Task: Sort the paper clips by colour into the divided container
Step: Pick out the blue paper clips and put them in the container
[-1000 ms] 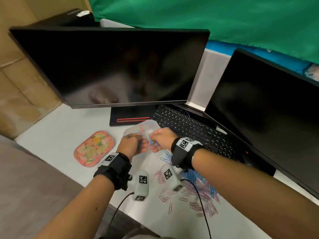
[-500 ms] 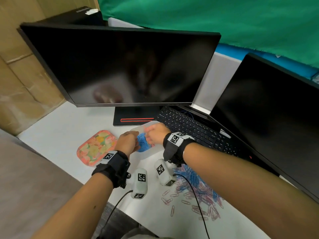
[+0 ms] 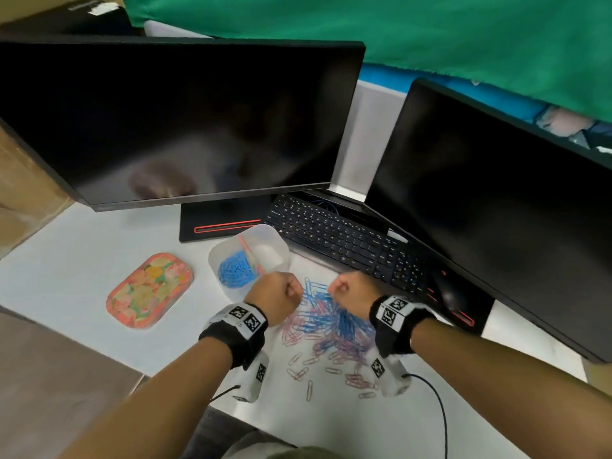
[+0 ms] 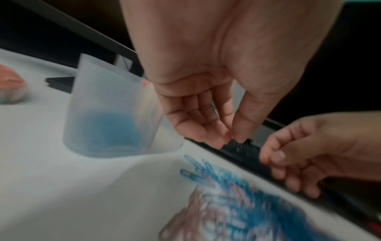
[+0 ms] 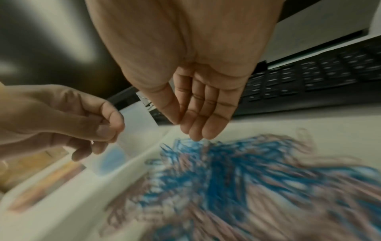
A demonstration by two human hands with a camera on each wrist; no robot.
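A translucent divided container (image 3: 282, 244) stands behind my hands; its left compartment holds a heap of blue paper clips (image 3: 235, 273), and the right one looks bare. A mixed pile of blue and pink clips (image 3: 331, 321) lies on the white table, blurred in the wrist views (image 4: 237, 195) (image 5: 237, 171). My left hand (image 3: 281, 293) hovers at the pile's left edge, fingers loosely curled, thumb tip on the index tip (image 4: 230, 138), no clip seen in it. My right hand (image 3: 347, 289) hovers over the pile's far right, fingers relaxed and empty (image 5: 191, 130).
A flowery pink lid (image 3: 149, 291) lies left of the container. A black keyboard (image 3: 347, 246) runs behind the pile, with two dark monitors (image 3: 182, 127) (image 3: 496, 210) and a monitor base (image 3: 225, 223) behind. Loose pink clips (image 3: 299, 372) lie scattered toward the table's front edge.
Both hands were together over the container with blue clips; they have since pulled back toward me and apart, and hover empty over the pile. The blue clips lie in the left compartment.
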